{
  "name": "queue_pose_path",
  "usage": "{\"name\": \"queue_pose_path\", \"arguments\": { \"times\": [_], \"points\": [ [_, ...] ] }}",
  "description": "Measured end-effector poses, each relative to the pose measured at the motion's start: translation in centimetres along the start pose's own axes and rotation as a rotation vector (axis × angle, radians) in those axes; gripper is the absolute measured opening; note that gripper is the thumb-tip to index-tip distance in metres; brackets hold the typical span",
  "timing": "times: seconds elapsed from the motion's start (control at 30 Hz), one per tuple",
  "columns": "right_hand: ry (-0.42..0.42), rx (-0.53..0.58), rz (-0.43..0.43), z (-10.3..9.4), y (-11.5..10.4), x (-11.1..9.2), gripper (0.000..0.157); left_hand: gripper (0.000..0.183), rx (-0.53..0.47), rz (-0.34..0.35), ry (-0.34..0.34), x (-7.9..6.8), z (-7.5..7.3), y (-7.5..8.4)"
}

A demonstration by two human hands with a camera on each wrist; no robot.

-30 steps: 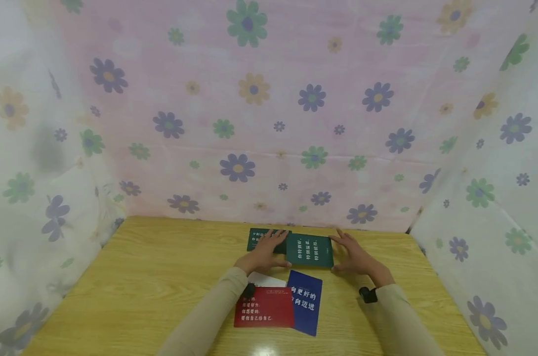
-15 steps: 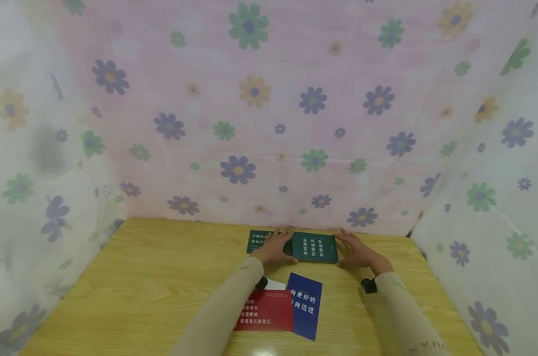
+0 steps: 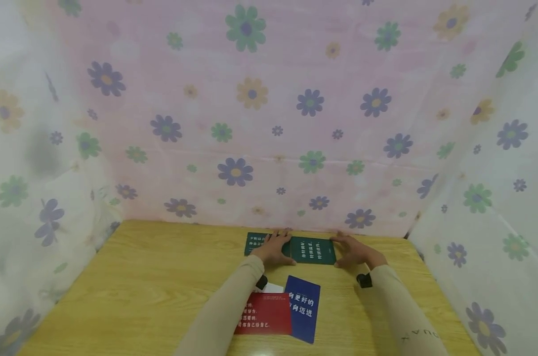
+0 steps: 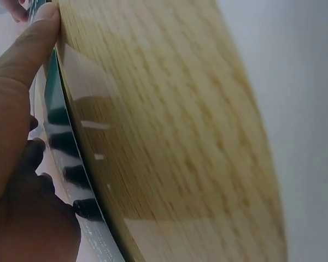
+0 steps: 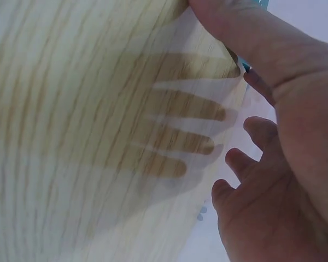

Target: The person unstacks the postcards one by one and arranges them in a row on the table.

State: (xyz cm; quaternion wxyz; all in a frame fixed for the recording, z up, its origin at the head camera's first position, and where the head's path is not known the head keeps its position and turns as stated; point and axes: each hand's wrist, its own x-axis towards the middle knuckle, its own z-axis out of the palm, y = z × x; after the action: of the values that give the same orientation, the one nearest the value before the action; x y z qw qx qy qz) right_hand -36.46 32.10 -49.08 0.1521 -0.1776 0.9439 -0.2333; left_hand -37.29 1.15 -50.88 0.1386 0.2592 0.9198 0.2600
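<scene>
Dark green card [image 3: 313, 250] lies flat at centre of frame, far edge of wooden table [image 3: 140, 277], partly over second green card [image 3: 254, 243] at its left. Left hand [image 3: 274, 247] rests on left edge, fingers straight, thumb against near corner. Right hand [image 3: 352, 249] brackets right edge, fingers extended, relaxed. Red card [image 3: 265, 319] and blue card [image 3: 302, 307] lower centre, near forearms.

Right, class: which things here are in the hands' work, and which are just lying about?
In hand:
left hand resting on the left green card
right hand at the edge of the right green card

Lying about:
red card
blue card
white card
</scene>
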Motion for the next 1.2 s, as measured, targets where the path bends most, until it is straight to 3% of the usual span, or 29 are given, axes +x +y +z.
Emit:
{"name": "queue_pose_path", "arguments": {
  "times": [0.33,0.53,0.67,0.83,1.2],
  "points": [
    [0.013,-0.035,-0.004,0.6,-0.1,-0.1,0.088,0.091,0.016,-0.008,-0.012,-0.5,-0.2,0.1],
    [0.136,-0.164,-0.025,2.0,-0.3,-0.5,0.087,0.085,0.023,0.020,0.015,-1.1,0.1,-0.1],
    [0.232,-0.249,-0.041,3.1,-0.6,-1.0,0.084,0.079,0.093,0.068,0.047,-1.8,0.6,-0.4],
    [0.296,-0.234,-0.057,4.4,-1.5,-2.0,0.079,0.074,0.152,0.092,0.056,-3.3,1.2,-0.6],
    [0.249,-0.109,-0.137,7.1,-4.0,-4.8,0.074,0.072,0.185,0.133,0.039,-8.3,1.2,-0.7]
  ]
}}
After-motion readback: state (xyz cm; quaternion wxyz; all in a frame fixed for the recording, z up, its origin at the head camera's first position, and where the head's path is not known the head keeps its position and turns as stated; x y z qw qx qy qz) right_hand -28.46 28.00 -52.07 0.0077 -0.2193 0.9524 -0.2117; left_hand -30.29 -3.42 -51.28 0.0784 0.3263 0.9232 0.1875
